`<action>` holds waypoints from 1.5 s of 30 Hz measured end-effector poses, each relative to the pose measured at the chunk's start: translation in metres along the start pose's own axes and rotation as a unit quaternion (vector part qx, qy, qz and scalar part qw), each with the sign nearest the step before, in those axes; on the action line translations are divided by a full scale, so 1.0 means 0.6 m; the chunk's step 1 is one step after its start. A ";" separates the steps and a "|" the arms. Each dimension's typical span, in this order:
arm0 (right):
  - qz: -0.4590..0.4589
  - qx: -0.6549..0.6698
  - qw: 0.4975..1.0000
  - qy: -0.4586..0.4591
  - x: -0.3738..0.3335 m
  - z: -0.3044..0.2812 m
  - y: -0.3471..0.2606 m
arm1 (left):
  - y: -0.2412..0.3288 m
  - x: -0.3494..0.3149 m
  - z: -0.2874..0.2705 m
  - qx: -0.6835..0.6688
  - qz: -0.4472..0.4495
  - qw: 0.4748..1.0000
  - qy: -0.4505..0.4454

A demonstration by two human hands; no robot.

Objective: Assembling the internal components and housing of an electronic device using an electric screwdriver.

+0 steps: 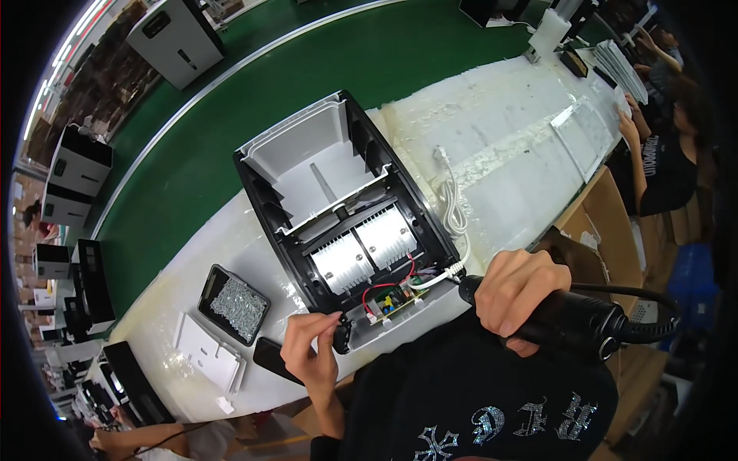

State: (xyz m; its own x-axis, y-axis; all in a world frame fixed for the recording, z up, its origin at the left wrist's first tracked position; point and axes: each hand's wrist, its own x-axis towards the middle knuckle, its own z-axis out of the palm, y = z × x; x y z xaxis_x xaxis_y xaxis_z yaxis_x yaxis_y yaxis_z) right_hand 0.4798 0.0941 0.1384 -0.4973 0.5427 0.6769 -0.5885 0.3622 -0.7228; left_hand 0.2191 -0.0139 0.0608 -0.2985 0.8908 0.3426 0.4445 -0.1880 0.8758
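Observation:
An open black-and-white appliance housing [400, 173] lies on the table before me. Inside it sit finned metal blocks [342, 265] and a small circuit board [396, 306] with red wires. A white cable [453, 203] runs from the board over the right side and lies bundled beside it. My right hand [519, 296] grips a black corded electric screwdriver [569, 323], its front end pointing at the housing's near right corner. At the near left corner, my left hand [314, 346] has thumb and forefinger pinched close against the edge; whatever they hold is too small to make out.
A black tray [206, 298] of loose screws [240, 306] stands left of the housing. Flat white plates [204, 349] and a dark flat object [275, 359] lie nearby. A cardboard box [607, 207] stands at the right edge. Co-workers sit far right; another forearm [146, 438] shows lower left.

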 end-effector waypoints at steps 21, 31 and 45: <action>-0.023 0.058 0.998 0.010 0.004 -0.040 0.006 | 0.001 -0.080 0.106 -0.117 0.095 0.977 0.148; -0.004 0.048 0.998 0.038 0.005 -0.031 0.001 | -0.016 -0.038 0.035 -0.187 0.031 0.978 0.089; -0.318 0.273 0.907 -0.041 0.057 -0.050 -0.129 | 0.021 -0.018 0.018 -0.289 -0.038 0.957 0.011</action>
State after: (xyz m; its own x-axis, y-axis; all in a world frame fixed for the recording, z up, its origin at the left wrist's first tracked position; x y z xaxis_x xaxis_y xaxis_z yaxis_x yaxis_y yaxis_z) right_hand 0.5276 0.1072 0.2134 0.0202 0.2898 0.9569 -0.9899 0.1400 -0.0215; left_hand 0.2370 -0.0216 0.0642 -0.3318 0.9033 0.2719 -0.1185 -0.3259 0.9380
